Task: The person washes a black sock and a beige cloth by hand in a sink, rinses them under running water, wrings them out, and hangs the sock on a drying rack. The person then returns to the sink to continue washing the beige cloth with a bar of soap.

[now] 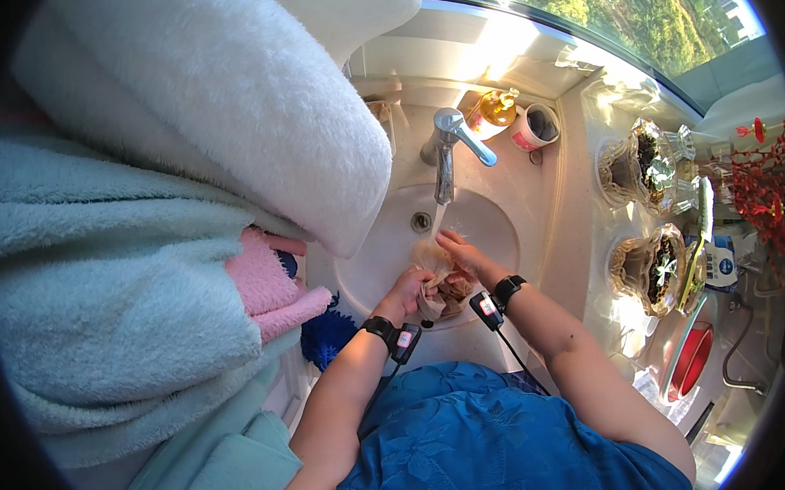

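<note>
Water runs from the chrome faucet [444,169] into a white oval washbasin [367,266]. Under the stream lies a wet, thin tan cloth [445,299], bunched up near the basin's front edge. My left hand [409,289] grips the cloth at its left side with curled fingers. At the cloth's right side is my right hand [463,256], its upper fingers stretched out beside the water and its lower fingers against the fabric. Whether those lower fingers pinch the cloth is hard to see. Each wrist wears a black band with a small cabled device.
Behind the basin stand an amber pump bottle [497,110] and a white-and-pink cup [534,128]. Fluffy towels [123,306] hang close on the left, above a blue shaggy item [327,335]. Potted plants in clear scalloped containers [657,271] line the right ledge.
</note>
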